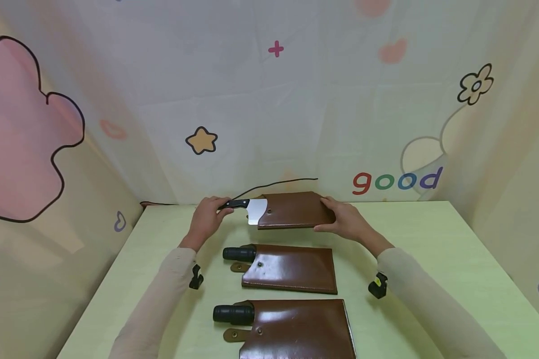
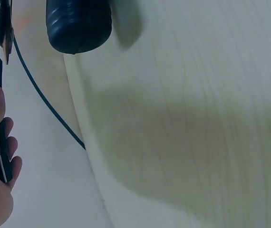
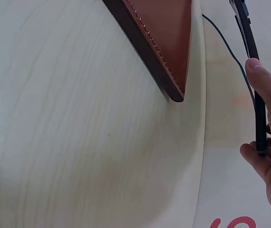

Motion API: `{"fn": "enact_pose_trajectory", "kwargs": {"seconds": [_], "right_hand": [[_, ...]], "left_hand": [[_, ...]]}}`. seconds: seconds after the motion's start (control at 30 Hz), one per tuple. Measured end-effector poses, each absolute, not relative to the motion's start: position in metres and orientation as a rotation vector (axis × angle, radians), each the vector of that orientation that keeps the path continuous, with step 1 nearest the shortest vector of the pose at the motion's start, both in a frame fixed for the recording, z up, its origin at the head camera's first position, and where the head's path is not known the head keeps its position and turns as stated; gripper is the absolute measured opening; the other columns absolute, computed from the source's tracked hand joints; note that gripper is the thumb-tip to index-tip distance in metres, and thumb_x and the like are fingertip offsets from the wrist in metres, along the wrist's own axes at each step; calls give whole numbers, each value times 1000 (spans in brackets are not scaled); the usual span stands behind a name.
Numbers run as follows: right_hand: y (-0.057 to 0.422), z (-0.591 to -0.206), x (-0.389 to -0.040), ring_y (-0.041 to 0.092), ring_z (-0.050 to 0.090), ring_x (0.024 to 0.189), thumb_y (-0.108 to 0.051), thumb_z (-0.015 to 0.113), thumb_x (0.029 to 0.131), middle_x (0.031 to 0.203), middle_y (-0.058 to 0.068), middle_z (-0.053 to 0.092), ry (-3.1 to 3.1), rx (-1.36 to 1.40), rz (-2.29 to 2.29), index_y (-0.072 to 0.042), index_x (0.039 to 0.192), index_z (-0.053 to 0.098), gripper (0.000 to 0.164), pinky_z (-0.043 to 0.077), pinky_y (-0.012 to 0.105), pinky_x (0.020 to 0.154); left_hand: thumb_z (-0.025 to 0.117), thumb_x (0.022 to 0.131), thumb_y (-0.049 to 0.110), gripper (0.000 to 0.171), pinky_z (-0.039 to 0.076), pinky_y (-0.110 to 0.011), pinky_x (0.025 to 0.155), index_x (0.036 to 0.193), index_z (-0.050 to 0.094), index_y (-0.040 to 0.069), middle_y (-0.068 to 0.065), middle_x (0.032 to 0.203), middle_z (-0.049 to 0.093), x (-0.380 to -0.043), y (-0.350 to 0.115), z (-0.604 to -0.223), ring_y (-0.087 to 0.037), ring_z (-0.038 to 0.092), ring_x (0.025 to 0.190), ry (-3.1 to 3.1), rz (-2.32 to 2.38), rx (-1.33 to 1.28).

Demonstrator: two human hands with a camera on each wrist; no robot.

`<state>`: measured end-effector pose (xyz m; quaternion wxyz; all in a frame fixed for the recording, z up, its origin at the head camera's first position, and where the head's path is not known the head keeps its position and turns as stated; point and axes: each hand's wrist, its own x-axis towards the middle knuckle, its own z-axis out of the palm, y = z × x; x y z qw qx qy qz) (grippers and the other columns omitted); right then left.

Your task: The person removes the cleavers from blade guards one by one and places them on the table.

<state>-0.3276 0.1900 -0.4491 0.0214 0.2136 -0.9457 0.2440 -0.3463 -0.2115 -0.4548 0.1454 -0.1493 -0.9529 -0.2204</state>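
At the back of the table my left hand [image 1: 205,219] grips the black riveted handle of a cleaver [image 1: 257,210], thumb along it. Most of its blade is hidden inside a brown leather sheath [image 1: 296,212]; a strip of bright steel shows at the mouth. My right hand [image 1: 347,219] holds the closed end of that sheath, thumb on the near side and fingers at the top. In the left wrist view the handle [image 2: 0,166] lies across the curled fingers. Seen edge-on in the right wrist view, the sheath [image 3: 259,109] is pinched between thumb and fingers.
Nearer me lie two more brown sheaths, a middle one [image 1: 292,269] and a front one [image 1: 296,329], each with a black handle and a snap strap at its left. A dark cord [image 1: 278,183] runs along the curtain [image 1: 251,99] behind the pale table [image 1: 413,239].
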Motion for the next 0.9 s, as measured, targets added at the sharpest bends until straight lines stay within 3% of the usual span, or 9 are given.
{"fn": "enact_pose_trajectory", "kwargs": {"seconds": [0.9], "right_hand": [[217, -457, -321, 48, 40, 142, -40, 86, 83, 158, 27, 38, -2890, 651, 743, 2, 156, 37, 97, 36, 59, 112]], "left_hand": [[69, 98, 23, 38, 47, -53, 93, 129, 69, 2, -22, 124, 69, -341, -236, -450, -39, 59, 109, -2750, -664, -409]]}}
